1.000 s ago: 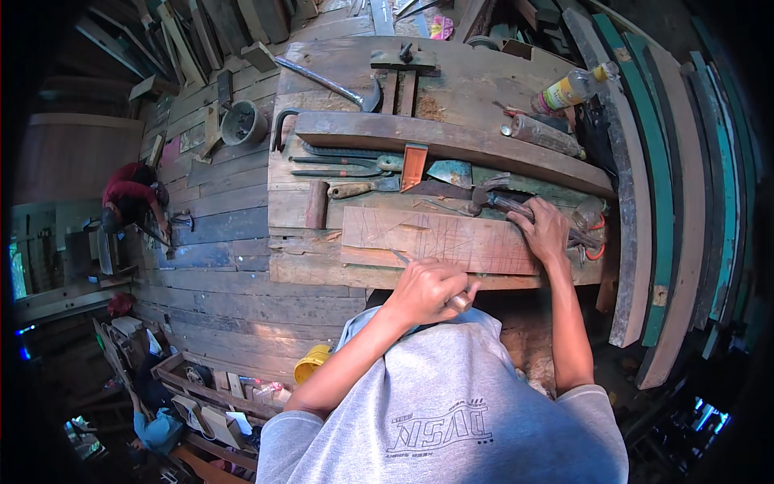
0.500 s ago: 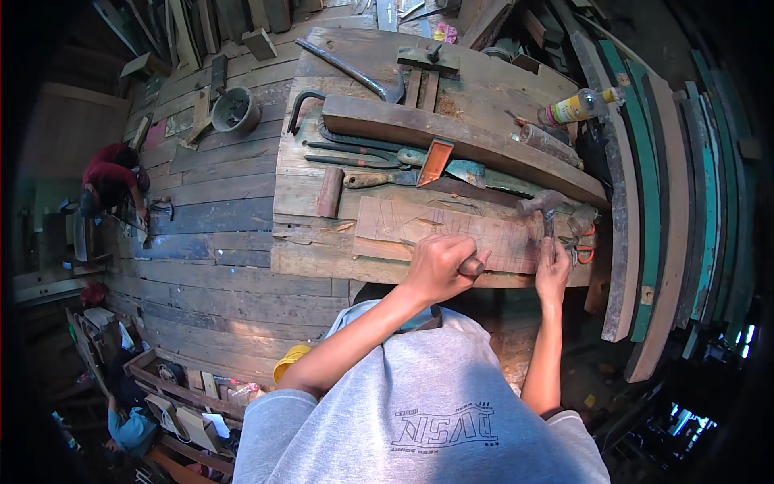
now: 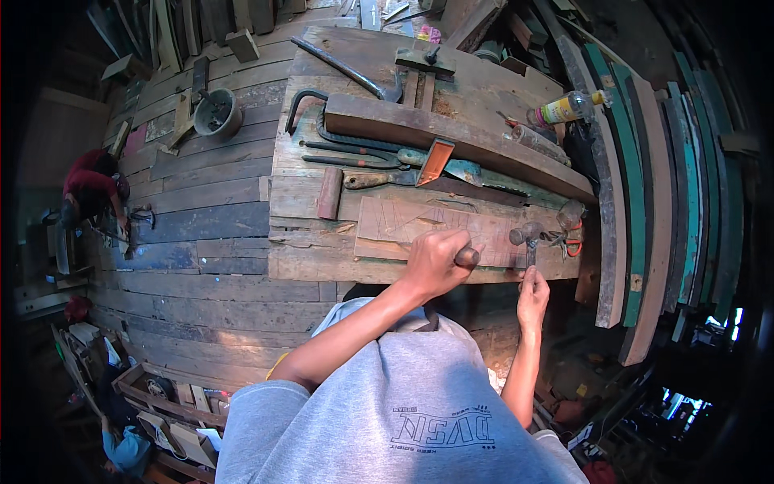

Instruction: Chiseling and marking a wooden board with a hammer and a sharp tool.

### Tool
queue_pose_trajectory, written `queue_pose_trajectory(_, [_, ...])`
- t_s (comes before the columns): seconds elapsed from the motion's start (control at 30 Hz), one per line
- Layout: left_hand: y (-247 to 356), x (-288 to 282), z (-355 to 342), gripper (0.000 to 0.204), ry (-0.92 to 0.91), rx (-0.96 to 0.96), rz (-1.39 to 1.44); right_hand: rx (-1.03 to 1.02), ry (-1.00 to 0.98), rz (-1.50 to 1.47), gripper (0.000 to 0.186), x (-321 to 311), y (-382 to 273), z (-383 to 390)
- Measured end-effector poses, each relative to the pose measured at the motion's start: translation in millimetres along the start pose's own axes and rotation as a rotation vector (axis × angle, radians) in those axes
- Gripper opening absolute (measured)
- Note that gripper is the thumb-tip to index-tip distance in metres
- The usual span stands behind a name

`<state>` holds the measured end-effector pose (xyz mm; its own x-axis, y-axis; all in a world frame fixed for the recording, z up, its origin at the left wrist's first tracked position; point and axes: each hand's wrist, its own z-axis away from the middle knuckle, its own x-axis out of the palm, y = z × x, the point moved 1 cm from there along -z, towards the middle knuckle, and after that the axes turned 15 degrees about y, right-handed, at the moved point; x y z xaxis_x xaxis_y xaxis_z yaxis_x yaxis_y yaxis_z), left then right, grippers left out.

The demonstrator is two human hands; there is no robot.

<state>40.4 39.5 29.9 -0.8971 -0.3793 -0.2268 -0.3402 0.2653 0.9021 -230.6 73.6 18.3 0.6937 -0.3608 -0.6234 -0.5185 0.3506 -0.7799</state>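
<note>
My left hand [image 3: 435, 262] is closed round a chisel-like tool whose round wooden handle [image 3: 467, 257] points right; the hand hides its working end. That fist rests at the near edge of a flat reddish board [image 3: 395, 223] with pencil lines and a split along its grain. To the right, my right hand [image 3: 532, 297] grips the lower handle of a hammer [image 3: 528, 235], its metal head over the board's right end, apart from the wooden handle. Orange-handled pliers or scissors [image 3: 573, 245] lie just right of the hammer.
Behind the board on the workbench [image 3: 310, 256] lie a handsaw [image 3: 375, 179], a wooden block [image 3: 330, 194], an orange-faced angled piece [image 3: 435, 161] and a long beam [image 3: 451, 135]. Planks [image 3: 617, 226] lean at the right, near a bottle [image 3: 564, 109]. Another person [image 3: 95, 189] crouches far left.
My right hand and the hammer have come nearer to me and slightly left. My left hand keeps its grip on the tool in nearly the same place on the board.
</note>
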Motion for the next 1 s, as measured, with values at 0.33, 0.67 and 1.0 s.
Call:
queue_pose_trajectory(0.33, [1.7,-4.3,-0.6,0.04,0.039,0.071,0.057,0.068,0.031,-0.001,0.046,1.7,-3.2,13.6])
queue_pose_trajectory(0.67, [-5.9,-5.8,1.0,0.039,0.057,0.076,0.092,0.053,0.023,0.002,0.046,2.0,-7.4,18.4])
queue_pose_trajectory(1.0, [-7.4,-11.8,-4.5,0.032,0.008,0.022,0.1,0.082,-0.008,-0.019,0.045,4.5,-6.0,21.8])
